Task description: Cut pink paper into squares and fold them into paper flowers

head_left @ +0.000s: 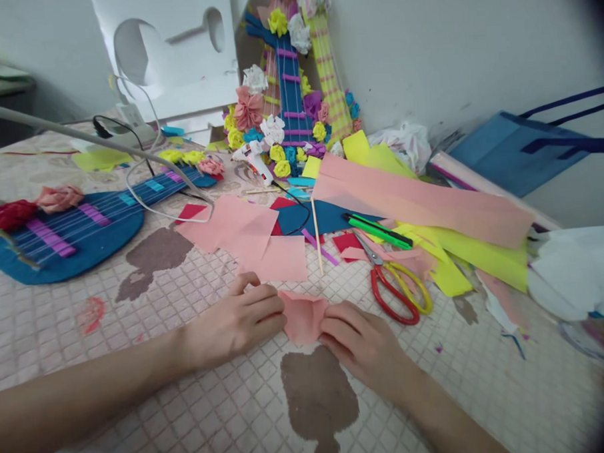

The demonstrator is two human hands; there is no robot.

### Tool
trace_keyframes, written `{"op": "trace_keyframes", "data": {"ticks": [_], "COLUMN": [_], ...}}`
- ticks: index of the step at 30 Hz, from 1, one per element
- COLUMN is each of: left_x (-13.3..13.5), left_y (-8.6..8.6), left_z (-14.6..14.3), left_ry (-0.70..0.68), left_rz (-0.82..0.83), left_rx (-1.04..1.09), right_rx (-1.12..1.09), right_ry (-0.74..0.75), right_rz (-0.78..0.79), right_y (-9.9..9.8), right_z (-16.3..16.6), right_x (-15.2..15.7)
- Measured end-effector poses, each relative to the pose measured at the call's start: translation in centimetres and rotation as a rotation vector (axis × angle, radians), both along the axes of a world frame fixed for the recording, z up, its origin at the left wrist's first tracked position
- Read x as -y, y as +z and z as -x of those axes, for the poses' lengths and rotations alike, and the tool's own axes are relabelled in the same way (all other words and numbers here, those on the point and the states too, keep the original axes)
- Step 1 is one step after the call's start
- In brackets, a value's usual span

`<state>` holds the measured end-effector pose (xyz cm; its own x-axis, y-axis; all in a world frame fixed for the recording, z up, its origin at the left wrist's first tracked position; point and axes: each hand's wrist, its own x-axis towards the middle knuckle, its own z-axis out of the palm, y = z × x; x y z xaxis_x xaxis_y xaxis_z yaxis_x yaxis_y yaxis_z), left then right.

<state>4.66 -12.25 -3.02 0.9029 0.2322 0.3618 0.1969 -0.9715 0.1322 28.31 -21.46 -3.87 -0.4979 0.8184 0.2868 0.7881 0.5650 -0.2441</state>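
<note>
Both of my hands pinch a small piece of pink crepe paper [302, 314] against the patterned table cover [200, 404]. My left hand [239, 319] grips its left edge with curled fingers. My right hand [360, 341] presses and holds the right edge, fingers closed. Just beyond the paper lie more pink sheets [255, 238] and a thin wooden stick [316, 236]. Red-and-yellow scissors [394, 282] lie to the right of my right hand.
A blue felt guitar shape [77, 236] with paper roses lies at left. Upright decorated guitar shapes [290, 87] lean on the wall. A glue gun [254, 158], green markers [377, 231], long pink and yellow sheets [431, 211], white paper [579, 271] and a blue bag [519, 150] crowd the right.
</note>
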Motion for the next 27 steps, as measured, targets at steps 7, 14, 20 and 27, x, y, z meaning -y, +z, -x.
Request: {"op": "trace_keyframes", "data": {"ticks": [7, 14, 20, 27], "left_x": [0.0, 0.5, 0.7, 0.8], "left_y": [-0.1, -0.9, -1.0, -0.9], "left_z": [0.0, -0.4, -0.9, -1.1], "left_ry": [0.011, 0.052, 0.175, 0.235], "left_rz": [0.1, 0.217, 0.559, 0.628], "left_rx": [-0.008, 0.044, 0.093, 0.054], "right_rx": [0.03, -0.149, -0.254, -0.325], "right_ry": [0.01, -0.082, -0.195, -0.271], "right_rz": [0.03, 0.168, 0.295, 0.369], "right_y": [-0.1, -0.4, -0.2, 0.4], "right_z": [0.1, 0.4, 0.8, 1.3], "right_x": [0.0, 0.0, 0.1, -0.1]}}
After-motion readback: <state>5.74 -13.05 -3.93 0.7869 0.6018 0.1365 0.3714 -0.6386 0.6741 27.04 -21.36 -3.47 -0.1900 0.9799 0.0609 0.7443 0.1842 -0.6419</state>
